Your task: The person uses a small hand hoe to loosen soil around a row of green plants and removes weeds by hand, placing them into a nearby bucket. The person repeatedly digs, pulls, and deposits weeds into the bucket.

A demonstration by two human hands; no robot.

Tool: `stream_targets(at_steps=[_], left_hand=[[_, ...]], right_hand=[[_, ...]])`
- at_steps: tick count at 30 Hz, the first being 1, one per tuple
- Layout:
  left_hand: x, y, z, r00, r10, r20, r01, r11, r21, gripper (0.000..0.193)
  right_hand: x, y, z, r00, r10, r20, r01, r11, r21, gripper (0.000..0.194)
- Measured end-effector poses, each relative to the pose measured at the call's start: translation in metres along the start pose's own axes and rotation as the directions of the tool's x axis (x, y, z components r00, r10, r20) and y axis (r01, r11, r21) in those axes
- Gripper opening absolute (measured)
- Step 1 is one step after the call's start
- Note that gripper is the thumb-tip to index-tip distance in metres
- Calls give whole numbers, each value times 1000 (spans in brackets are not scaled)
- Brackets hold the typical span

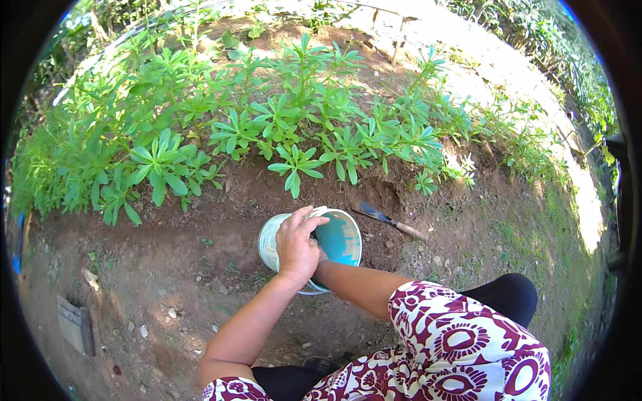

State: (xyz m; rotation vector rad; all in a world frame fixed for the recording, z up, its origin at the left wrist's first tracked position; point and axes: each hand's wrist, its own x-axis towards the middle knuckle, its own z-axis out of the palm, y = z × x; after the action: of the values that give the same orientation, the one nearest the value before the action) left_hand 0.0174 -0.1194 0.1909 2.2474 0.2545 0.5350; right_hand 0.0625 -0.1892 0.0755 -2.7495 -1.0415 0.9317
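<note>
A white plastic bucket (269, 241) is tilted on the soil in front of me, its mouth facing right and its inside stained turquoise. My left hand (298, 246) grips it at the rim, fingers bent over the edge. My right hand (321, 261) reaches into the mouth, passing under the left one. Most of its fingers are hidden, so what it holds or touches inside cannot be seen. To the right of the bucket lies a hand tool with a dark metal blade and wooden handle (411, 231), beside a shallow hollow in the soil.
Leafy green plants (296, 165) grow in a raised soil bed beyond the bucket. A flat grey block (75, 326) lies at the lower left. Small stones (172, 313) dot the ground. A wooden post (399, 40) stands at the back. My bent knee (506, 301) is at the right.
</note>
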Motion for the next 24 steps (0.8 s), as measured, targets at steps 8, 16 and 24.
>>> stream_targets(at_steps=[8, 16, 24], left_hand=[[2, -18, -10, 999, 19, -39, -18, 999, 36, 39], [7, -41, -25, 991, -79, -111, 74, 996, -46, 46], [3, -67, -52, 979, -201, -31, 200, 924, 326, 34]], right_hand=[[-6, -14, -8, 991, -34, 127, 34, 999, -2, 58], [22, -24, -17, 959, -185, 216, 185, 983, 18, 41], [18, -20, -83, 975, -187, 120, 86, 817, 570, 42]])
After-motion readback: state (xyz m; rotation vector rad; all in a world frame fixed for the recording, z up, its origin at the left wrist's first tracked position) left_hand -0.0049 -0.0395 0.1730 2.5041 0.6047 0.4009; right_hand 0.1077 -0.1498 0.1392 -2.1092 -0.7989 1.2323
